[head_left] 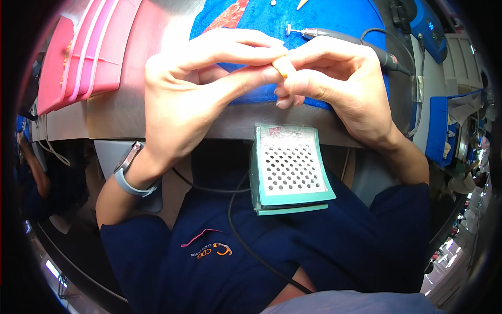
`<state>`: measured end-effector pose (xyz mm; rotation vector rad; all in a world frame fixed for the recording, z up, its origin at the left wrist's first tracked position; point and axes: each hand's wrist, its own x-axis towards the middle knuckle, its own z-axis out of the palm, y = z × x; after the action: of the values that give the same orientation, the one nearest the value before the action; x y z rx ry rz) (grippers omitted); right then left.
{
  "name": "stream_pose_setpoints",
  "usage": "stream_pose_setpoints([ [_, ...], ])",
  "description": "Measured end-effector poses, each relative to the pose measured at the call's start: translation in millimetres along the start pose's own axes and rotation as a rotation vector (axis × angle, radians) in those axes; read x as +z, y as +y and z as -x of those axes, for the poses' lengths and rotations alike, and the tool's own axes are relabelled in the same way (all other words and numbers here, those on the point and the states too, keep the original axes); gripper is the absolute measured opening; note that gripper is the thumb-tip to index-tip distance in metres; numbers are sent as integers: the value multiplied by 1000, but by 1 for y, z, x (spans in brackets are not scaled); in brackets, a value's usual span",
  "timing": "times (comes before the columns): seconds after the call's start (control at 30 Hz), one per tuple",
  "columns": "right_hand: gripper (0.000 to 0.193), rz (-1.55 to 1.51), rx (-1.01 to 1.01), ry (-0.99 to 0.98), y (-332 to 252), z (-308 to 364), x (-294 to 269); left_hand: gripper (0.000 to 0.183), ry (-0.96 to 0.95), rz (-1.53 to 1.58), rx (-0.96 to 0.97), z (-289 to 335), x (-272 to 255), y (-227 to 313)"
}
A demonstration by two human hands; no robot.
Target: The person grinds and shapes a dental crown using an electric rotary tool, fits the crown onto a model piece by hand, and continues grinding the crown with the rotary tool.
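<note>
Pinched between my two hands is a small cream-coloured, tooth-like piece (284, 66) with a yellowish lower end; the fingertips hide part of it. My left hand (183, 91) grips it from the left with thumb and forefinger. From the right, the thumb and fingers of my right hand (355, 81) close on the same piece. Just beyond the fingers, a dark rotary handpiece (334, 37) with a small pale wheel on its tip lies on a blue cloth (314, 15). Its cord runs off to the right.
At the table's front edge, below my hands, sits a green box with a perforated white top (292, 165). Pink trays (107, 57) stand at left. On the right are a blue control unit (430, 29) and a blue bin (437, 131). Another person's arm (35, 167) shows far left.
</note>
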<state>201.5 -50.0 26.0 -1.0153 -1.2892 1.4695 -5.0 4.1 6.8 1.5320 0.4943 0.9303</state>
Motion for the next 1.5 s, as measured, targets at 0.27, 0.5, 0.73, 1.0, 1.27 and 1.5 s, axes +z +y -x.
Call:
stream_pose_setpoints([
  [0.27,14,15,-3,-14,-3,0,2,21,-14,-37,33,2,0,-5],
  [0.5,15,30,-11,-1,-4,-1,2,20,9,-82,7,3,1,0],
  [0.73,20,46,-8,17,-5,-1,3,21,59,-123,-115,1,2,6],
  [1.0,20,666,-268,105,-2,-1,-2,21,191,-230,-100,-1,7,6],
  [1.27,21,1244,-568,166,-3,-14,-25,20,139,-145,-65,0,7,7],
  [1.5,24,1553,-556,-45,-29,-11,-45,19,63,-105,-77,3,11,8],
])
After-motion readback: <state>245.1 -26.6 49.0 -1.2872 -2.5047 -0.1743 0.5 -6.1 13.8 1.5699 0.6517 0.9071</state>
